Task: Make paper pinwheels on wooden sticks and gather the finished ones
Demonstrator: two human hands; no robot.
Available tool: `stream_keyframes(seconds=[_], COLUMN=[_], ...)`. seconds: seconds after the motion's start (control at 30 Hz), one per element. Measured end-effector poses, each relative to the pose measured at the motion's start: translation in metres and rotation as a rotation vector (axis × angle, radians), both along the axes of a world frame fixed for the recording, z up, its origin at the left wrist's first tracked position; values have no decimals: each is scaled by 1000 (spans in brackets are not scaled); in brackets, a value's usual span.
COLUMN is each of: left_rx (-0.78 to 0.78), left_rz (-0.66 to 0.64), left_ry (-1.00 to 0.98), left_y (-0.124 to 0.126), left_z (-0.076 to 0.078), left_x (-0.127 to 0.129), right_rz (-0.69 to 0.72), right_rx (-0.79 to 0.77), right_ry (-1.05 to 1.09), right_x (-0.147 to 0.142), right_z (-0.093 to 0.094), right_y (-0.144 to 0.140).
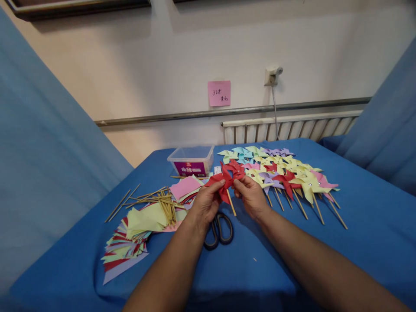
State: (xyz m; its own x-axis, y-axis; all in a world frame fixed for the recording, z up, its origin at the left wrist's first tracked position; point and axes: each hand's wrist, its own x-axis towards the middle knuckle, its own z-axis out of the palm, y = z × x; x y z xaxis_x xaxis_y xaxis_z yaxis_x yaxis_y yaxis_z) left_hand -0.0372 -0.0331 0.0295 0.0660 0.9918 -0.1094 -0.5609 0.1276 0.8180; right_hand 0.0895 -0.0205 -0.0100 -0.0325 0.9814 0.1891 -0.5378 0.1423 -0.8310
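Note:
A red paper pinwheel (pixel 225 190) on a thin wooden stick is held up over the middle of the table. My left hand (pixel 210 200) pinches its left blades, and my right hand (pixel 249 194) grips its right side with thumb and fingers. The stick slants down between both hands, its lower end free. Below, black-handled scissors (pixel 223 229) lie on the blue cloth, their blades hidden behind my left hand and the pinwheel. Just right of my right hand, finished-looking pinwheels (pixel 308 184) in yellow, red, purple, pink and blue lie in a crowded group.
Left lie cut paper sheets (pixel 125 247) in a fanned pile, wooden sticks (pixel 167 206) and pink paper (pixel 185 187). A clear plastic box (pixel 191 162) with a purple label stands at the back. Behind the blue table (pixel 260 268) are a radiator (pixel 289 128) and a wall socket (pixel 272 77).

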Motion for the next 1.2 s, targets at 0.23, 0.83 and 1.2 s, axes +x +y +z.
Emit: stream_keyframes(seconds=[0.23,0.83,1.2], left_rx=[30,2,-88], left_rz=[-21,-22,-35], left_ry=[15,-2,-37], left_y=[0,6,7], left_z=[1,-2,0], left_x=[-1,-7,-11], right_rz=[45,-15,-47], right_rx=[-51,77,193], right_ry=[59,-71,-147], right_x=[1,2,10], right_z=[2,3,12], right_y=[-3,-1,-2])
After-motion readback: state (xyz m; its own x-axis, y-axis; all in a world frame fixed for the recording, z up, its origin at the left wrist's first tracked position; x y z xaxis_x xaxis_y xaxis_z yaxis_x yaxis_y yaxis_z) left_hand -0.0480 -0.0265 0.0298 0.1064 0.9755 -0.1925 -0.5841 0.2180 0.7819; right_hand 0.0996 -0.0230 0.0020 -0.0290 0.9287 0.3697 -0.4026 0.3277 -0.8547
